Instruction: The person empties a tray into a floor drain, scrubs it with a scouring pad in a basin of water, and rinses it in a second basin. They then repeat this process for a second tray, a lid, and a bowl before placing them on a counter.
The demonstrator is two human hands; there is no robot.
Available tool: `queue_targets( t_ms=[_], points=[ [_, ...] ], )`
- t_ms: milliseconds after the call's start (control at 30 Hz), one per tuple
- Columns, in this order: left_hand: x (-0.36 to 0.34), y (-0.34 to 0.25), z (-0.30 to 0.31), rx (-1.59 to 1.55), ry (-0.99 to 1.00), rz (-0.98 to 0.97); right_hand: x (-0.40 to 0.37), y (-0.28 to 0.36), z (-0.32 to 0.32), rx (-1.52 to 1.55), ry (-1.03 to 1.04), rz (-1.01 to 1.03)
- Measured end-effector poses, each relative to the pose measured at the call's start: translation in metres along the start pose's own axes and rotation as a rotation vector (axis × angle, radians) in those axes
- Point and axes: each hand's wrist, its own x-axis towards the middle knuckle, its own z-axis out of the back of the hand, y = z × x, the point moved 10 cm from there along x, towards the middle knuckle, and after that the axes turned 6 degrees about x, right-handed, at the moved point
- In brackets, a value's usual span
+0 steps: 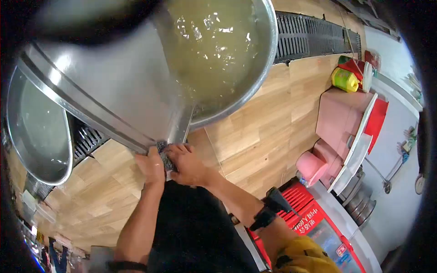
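A large stainless steel tray (114, 77) leans with its near corner toward me, one side dipping into a round metal basin (268, 54) of cloudy water. My left hand (151, 166) is closed on the tray's near corner. Beside it, my right hand (187, 164) is closed around a grey steel wool scrubber (162, 150) pressed to that same corner. The fingertips of both hands are nearly touching. Part of the tray's far end is hidden by a dark blurred shape at the top.
A second metal basin (68, 159) of water stands on the left. Black drain grating (309, 36) runs across the wood-look floor (246, 141). To the right are a pink bin (339, 113), a pink cup (311, 166), a yellow bottle (344, 80) and a red glass-door fridge (318, 223).
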Motion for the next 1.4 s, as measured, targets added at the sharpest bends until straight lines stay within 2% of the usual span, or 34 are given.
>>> queue_targets(
  t_ms=[67, 133, 200, 233, 267, 300, 367, 433, 467, 500, 533, 567, 667, 733, 767, 800, 867, 900, 967, 1000, 1067, 1133, 1167, 1233, 1300, 1333, 1400],
  points=[
    [0.013, 0.004, -0.007, 0.014, 0.14, 0.191, 0.017, -0.011, -0.009, -0.456, 0.023, 0.292],
    [0.026, -0.005, -0.001, 0.022, 0.128, 0.134, 0.055, -0.047, 0.027, -0.707, -0.07, 0.241],
    [0.036, -0.008, 0.002, -0.01, 0.162, 0.226, 0.107, -0.122, 0.057, -0.8, 0.027, -0.023],
    [0.041, -0.027, -0.003, 0.003, 0.234, 0.175, 0.119, -0.136, 0.075, -0.773, 0.054, -0.152],
    [0.044, -0.028, -0.003, 0.01, 0.225, 0.176, 0.129, -0.152, 0.089, -0.746, 0.087, -0.276],
    [0.046, -0.028, -0.006, -0.027, 0.243, 0.17, 0.15, -0.182, 0.105, -0.695, -0.093, -0.314],
    [0.052, -0.005, -0.004, -0.06, 0.249, 0.176, 0.169, -0.204, 0.103, -0.636, -0.255, -0.35],
    [0.056, 0.022, -0.01, -0.105, 0.252, 0.091, 0.157, -0.216, 0.107, 0.041, -0.667, -0.473],
    [0.057, 0.024, -0.014, -0.123, 0.259, 0.06, 0.137, -0.162, 0.101, -0.022, -0.926, -0.247],
    [0.055, 0.023, -0.015, -0.116, 0.24, 0.103, 0.13, -0.132, 0.081, 0.035, -0.854, -0.2],
    [0.054, 0.018, -0.014, -0.108, 0.217, 0.139, 0.117, -0.103, 0.059, 0.177, -0.757, -0.25],
    [0.054, 0.012, -0.01, -0.098, 0.193, 0.171, 0.103, -0.079, 0.032, 0.122, -0.736, -0.236],
    [0.054, -0.012, 0.0, -0.094, 0.156, 0.216, 0.062, 0.014, -0.031, 0.013, -0.57, 0.042],
    [0.049, -0.008, 0.016, -0.185, 0.316, 0.338, 0.066, 0.021, -0.023, -0.045, -0.578, 0.048],
    [0.052, 0.005, 0.039, -0.174, 0.324, 0.338, 0.069, 0.023, -0.026, -0.092, -0.575, 0.044],
    [0.058, 0.019, 0.063, -0.03, 0.36, 0.232, 0.081, 0.007, -0.014, -0.163, -0.648, 0.003],
    [0.06, 0.017, 0.075, 0.117, 0.403, 0.142, 0.118, -0.043, 0.022, -0.246, -0.731, -0.069],
    [0.056, 0.002, 0.073, 0.037, 0.423, 0.237, 0.131, -0.068, 0.042, -0.258, -0.751, -0.097],
    [0.056, 0.002, 0.08, -0.018, 0.439, 0.347, 0.151, -0.121, 0.061, -0.447, -0.579, -0.141],
    [0.059, 0.01, 0.089, -0.011, 0.434, 0.36, 0.147, -0.123, 0.066, -0.441, -0.567, -0.15],
    [0.058, 0.019, 0.087, 0.026, 0.533, 0.364, 0.135, -0.087, 0.08, -0.514, -0.644, 0.109],
    [0.055, -0.003, 0.072, 0.051, 0.561, 0.32, 0.119, -0.099, 0.068, -0.384, -0.772, -0.147],
    [0.054, -0.003, 0.075, 0.006, 0.535, 0.327, 0.106, -0.072, 0.05, -0.367, -0.786, -0.149],
    [0.053, -0.016, 0.078, -0.042, 0.505, 0.322, 0.087, 0.004, 0.003, -0.232, -0.664, 0.109],
    [0.046, -0.034, 0.076, 0.061, 0.505, 0.299, 0.076, 0.08, -0.027, -0.049, -0.402, 0.242],
    [0.044, -0.044, 0.08, 0.057, 0.507, 0.294, 0.076, 0.093, -0.025, 0.023, -0.333, 0.262],
    [0.041, -0.049, 0.1, 0.09, 0.468, 0.324, 0.102, 0.064, -0.009, -0.036, -0.431, 0.266]
  ],
)
